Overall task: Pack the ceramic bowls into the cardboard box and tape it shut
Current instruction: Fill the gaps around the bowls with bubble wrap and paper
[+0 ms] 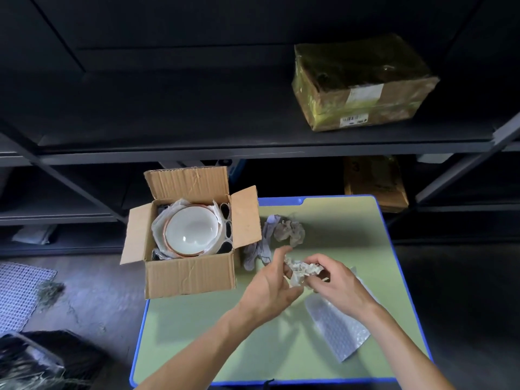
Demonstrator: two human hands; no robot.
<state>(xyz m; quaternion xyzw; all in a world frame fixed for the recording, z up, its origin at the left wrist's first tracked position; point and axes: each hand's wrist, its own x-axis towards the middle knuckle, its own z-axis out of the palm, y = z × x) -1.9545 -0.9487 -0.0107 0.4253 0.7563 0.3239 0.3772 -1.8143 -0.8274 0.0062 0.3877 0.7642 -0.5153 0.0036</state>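
Note:
An open cardboard box (191,277) stands on the left corner of a green table (253,356), flaps spread. Inside it lies a white ceramic bowl (192,229) with a copper rim, bedded in white paper and foam netting. To the right of the box, above the table, my left hand (271,285) and my right hand (334,285) both grip a crumpled wad of paper (302,273) between them. The paper wad is partly covered by my fingers.
More crumpled paper (289,229) and grey wrapping (259,249) lie just right of the box. A bubble wrap sheet (337,327) lies under my right wrist. Dark shelving behind holds a taped parcel (363,83). A mesh mat (17,291) lies on the floor, left.

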